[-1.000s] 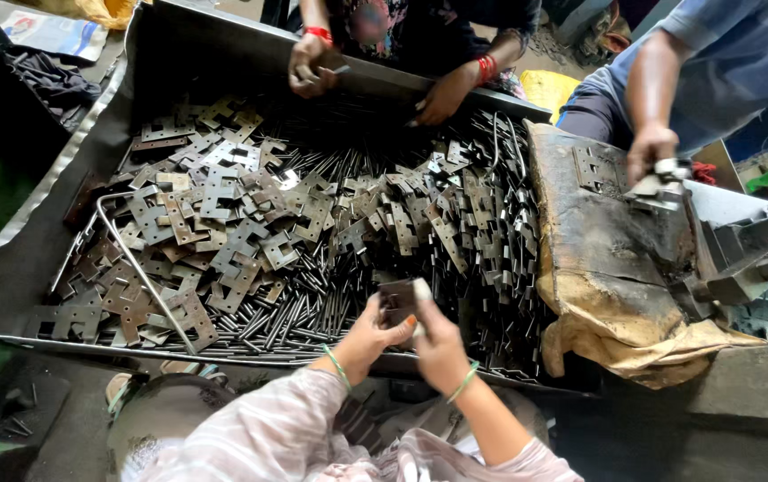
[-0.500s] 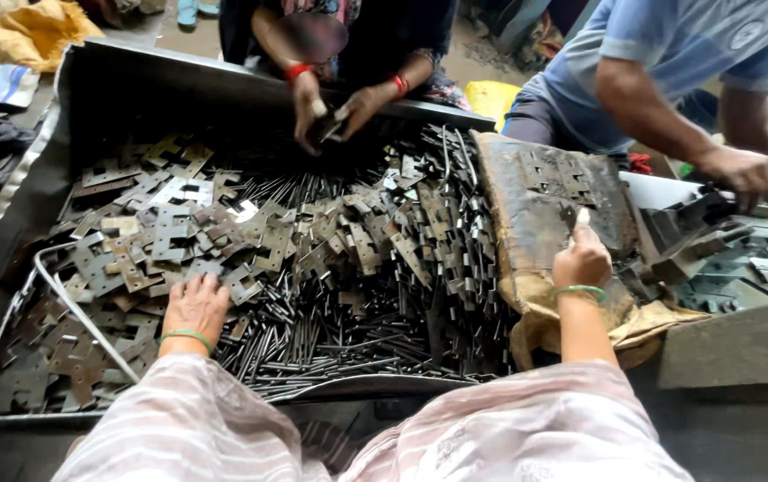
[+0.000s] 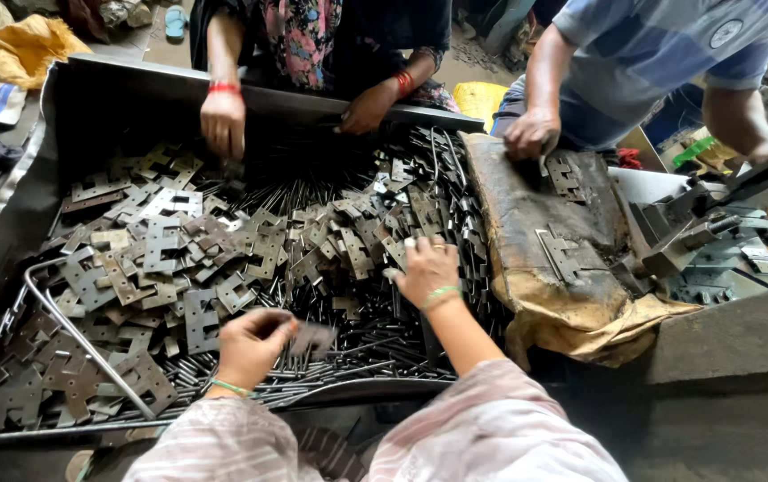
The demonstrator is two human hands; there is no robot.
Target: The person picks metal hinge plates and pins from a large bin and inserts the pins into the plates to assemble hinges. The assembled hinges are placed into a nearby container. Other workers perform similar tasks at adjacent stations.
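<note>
A large dark metal tray [image 3: 89, 98] holds a heap of flat notched hinge plates [image 3: 170, 250] and thin metal pins [image 3: 357, 353]. My left hand [image 3: 250, 348] is near the tray's front edge and pinches one hinge plate [image 3: 312, 337] by its side. My right hand [image 3: 426, 270] rests fingers-down on the heap at the tray's right part, touching plates there; whether it grips one is hidden. Both wrists wear green bangles.
Across the tray a person's two hands [image 3: 223, 120] reach into the heap. At right another person's hand [image 3: 531, 134] presses a hinge on a brown sack-covered block [image 3: 544, 241]. A metal press fixture [image 3: 696, 232] stands further right. A bent rod [image 3: 80, 339] lies front left.
My right hand has come back from the sack-covered block to the heap. My left hand has lifted off the plates and now holds one hinge plate. The camera view has shifted.
</note>
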